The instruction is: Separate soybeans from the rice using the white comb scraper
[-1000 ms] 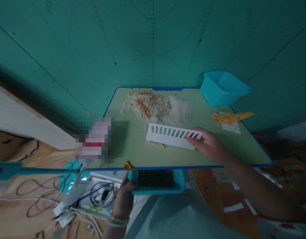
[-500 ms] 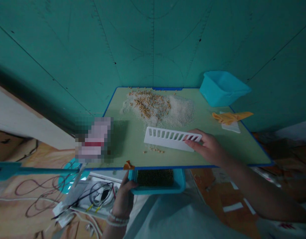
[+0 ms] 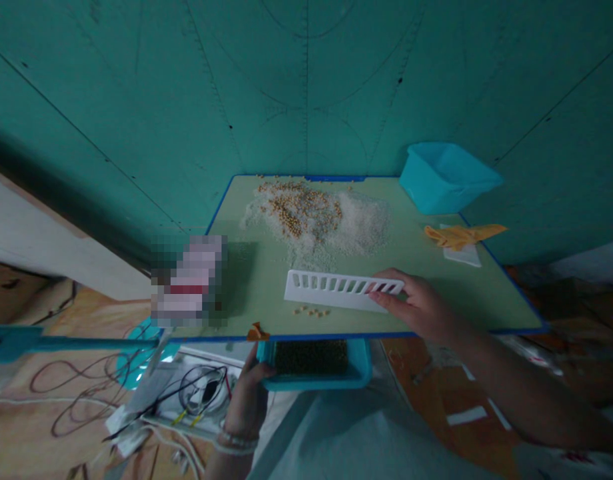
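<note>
My right hand (image 3: 411, 300) is closed on one end of a white slotted plastic strip (image 3: 331, 293), which stands on its long edge on the pale green table. Just in front of the strip lie several soybeans (image 3: 311, 312). Behind it spreads a heap of soybeans (image 3: 296, 210) mixed with white grains that look like rice (image 3: 364, 223). Below the table's front edge, my left hand (image 3: 254, 380) grips the left rim of a blue plastic container (image 3: 359, 373); dark green small contents, perhaps beans, fill its middle. Part of that container is hidden under the table edge.
An open blue bin (image 3: 449, 180) stands at the table's back right corner. Near it an orange cloth (image 3: 464, 235) rests on a white sheet. A blurred-out upright object (image 3: 189, 283) is at the left edge. Cables (image 3: 206, 390) lie below left.
My right hand has drawn the strip nearer the front edge, most at its left end, and the loose soybeans before it have shifted forward. My left hand and the container stay put.
</note>
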Demonstrator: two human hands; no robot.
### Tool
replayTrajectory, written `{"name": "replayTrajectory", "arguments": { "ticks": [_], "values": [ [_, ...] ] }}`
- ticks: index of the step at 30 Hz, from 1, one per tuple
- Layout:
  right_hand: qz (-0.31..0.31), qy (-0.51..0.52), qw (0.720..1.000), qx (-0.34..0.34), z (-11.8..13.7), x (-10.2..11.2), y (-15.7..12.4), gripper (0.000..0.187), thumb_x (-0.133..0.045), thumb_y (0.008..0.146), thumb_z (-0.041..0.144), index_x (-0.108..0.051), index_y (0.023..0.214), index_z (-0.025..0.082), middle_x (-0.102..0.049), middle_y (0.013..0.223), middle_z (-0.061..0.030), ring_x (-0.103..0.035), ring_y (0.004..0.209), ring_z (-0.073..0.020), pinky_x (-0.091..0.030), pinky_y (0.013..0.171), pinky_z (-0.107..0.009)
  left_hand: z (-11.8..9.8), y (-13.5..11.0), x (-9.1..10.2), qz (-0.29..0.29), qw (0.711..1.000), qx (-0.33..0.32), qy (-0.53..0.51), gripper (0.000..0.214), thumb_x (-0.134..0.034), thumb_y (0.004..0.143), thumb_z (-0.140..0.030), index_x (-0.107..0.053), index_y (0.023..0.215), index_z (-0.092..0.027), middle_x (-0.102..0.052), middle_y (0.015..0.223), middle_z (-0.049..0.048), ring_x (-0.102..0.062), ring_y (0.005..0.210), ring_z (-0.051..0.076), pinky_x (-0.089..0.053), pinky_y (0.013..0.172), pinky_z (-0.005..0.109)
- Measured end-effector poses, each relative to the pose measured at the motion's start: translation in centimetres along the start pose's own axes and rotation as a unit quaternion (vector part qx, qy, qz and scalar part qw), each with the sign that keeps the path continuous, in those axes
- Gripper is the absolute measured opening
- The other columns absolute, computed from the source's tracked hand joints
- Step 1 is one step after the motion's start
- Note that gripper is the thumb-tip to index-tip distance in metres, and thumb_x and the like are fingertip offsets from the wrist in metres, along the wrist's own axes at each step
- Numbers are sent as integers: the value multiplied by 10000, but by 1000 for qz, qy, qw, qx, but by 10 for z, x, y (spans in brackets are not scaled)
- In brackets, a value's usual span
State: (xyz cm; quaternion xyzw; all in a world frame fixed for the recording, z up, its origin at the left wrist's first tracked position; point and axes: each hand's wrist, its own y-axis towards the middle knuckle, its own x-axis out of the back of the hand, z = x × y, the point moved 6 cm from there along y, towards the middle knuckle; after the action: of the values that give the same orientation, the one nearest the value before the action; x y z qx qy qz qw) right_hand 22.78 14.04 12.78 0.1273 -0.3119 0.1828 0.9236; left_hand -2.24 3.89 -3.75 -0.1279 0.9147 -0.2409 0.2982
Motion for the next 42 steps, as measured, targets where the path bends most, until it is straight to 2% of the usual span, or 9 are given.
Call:
{"name": "replayTrajectory", "arguments": {
  "ticks": [8,22,29,32,36,42],
  "values": [
    [17,17,1000,8,1,-4,-2,167,-503,861,359,-602,870,224,-688,809,-22,-637,745,-163,-492,644,-230,1,0,0,14,1000,-2,0,403,-569,574,-76,-706,917,-235,-763,824,-6,-649,848,242,-468,714,305],
    [37,29,999,-17,3,-5,-12,160,-509,860,344,-610,896,224,-681,818,-21,-634,746,-156,-490,603,-209,-1,-1,-3,13,1000,1,-8,352,-581,544,-77,-722,817,-249,-764,784,-25,-648,812,231,-458,664,290],
    [-14,35,999,-38,-13,13,-7,181,-531,843,353,-625,897,208,-688,813,-22,-639,746,-168,-491,618,-223,1,1,-1,3,1000,6,4,393,-583,527,-78,-714,857,-247,-761,758,-29,-648,752,215,-454,631,276],
    [-37,29,997,-53,-23,21,-5,197,-543,829,374,-632,881,206,-679,771,-21,-628,701,-171,-484,598,-233,0,1,-3,5,1000,6,3,425,-575,529,-68,-710,886,-254,-764,786,-31,-648,788,213,-452,648,272],
    [-14,28,998,-59,-30,20,-7,203,-545,822,386,-640,863,211,-680,773,-21,-627,701,-171,-485,609,-239,0,1,-5,8,1000,6,-8,472,-571,537,-62,-702,948,-254,-766,825,-17,-649,833,227,-451,661,282],
    [9,28,998,-56,-25,14,-9,172,-548,814,353,-635,862,213,-685,796,-18,-635,725,-167,-485,587,-223,0,0,-5,14,1000,-1,4,383,-577,539,-78,-715,860,-235,-762,760,-22,-650,764,207,-451,663,273]
  ]
}}
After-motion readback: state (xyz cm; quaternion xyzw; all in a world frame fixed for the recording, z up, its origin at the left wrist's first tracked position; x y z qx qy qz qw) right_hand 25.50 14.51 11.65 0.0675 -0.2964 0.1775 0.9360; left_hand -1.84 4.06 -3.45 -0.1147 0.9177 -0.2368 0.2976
